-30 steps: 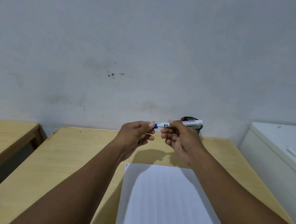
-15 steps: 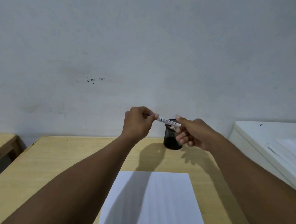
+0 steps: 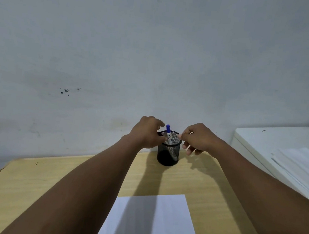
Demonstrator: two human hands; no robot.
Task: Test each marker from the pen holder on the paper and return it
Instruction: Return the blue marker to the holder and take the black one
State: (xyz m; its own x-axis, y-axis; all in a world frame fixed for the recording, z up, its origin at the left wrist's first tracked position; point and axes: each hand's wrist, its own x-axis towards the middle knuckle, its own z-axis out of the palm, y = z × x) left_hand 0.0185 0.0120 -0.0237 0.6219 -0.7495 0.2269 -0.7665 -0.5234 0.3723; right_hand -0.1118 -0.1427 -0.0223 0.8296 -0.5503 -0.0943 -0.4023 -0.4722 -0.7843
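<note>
Head view: looks forward and down over a desk set against a pale wall, both forearms stretched toward the far edge.
Wall (image 3: 156, 51): plain grey-white, a few dark specks left of centre.
Desk (image 3: 29, 189): light wood; it carries the sheet near the person and the holder at the back.
White unit (image 3: 279, 144): stands to the right of the desk, with pale sheets lying on top.
Paper (image 3: 158, 221): white sheet on the near part of the desk, well apart from the holder; no ink mark shows on the part in view, much of it in arm shadow.
Pen holder (image 3: 168, 152): black mesh cup, upright at the back of the desk, between the two hands.
Left hand (image 3: 146, 133): curled at the holder's left rim, fingers at or over the rim; whether it grips anything I cannot tell.
Right hand (image 3: 197, 139): just beside the right rim, fingers loosely bent, holding nothing that I can see.
Marker (image 3: 169, 135): white barrel, blue cap on, standing tilted inside the holder with the cap above the rim.
Progress: this marker sits capped in the holder, so its return looks done; whether other markers are left to test cannot be judged, since the mesh hides the contents.
</note>
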